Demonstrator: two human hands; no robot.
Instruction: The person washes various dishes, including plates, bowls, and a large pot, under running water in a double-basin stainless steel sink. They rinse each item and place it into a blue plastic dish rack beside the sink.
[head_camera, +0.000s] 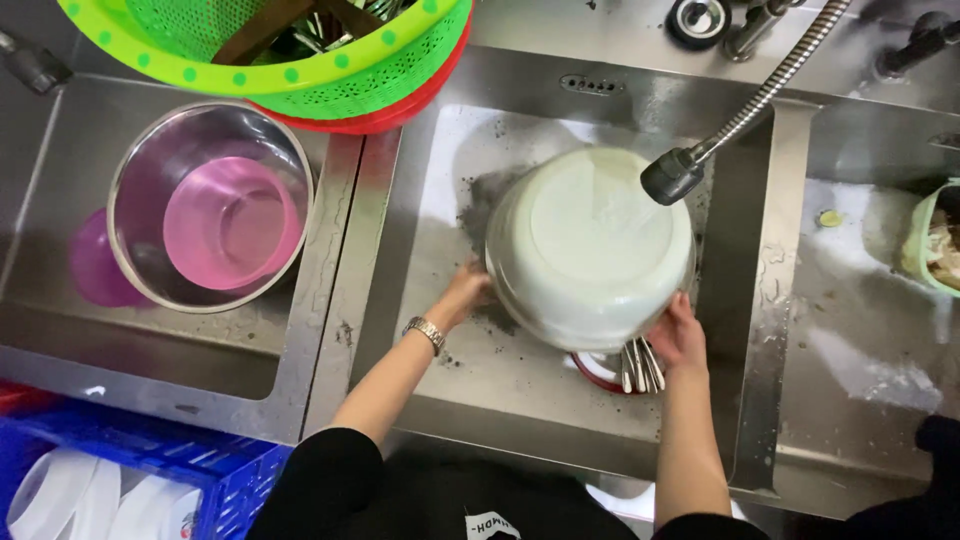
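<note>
White bowl (590, 245) | centre frame, upside down in middle sink basin (440, 330) under running sprayer (675, 175) | left hand (468, 290) and right hand (678, 335) grasp its rim | rinse underway; spoons (640, 365) below still unwashed, judging

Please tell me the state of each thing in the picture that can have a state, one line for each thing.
White bowl: upside down over the middle sink, water running on it.
Spray faucet: on, spraying.
Left hand: gripping the bowl's rim.
Right hand: gripping the bowl's rim.
Steel bowl: upright, pink cup inside.
Pink cup: lying on its side.
Green basket: stacked on a red basket.
</note>
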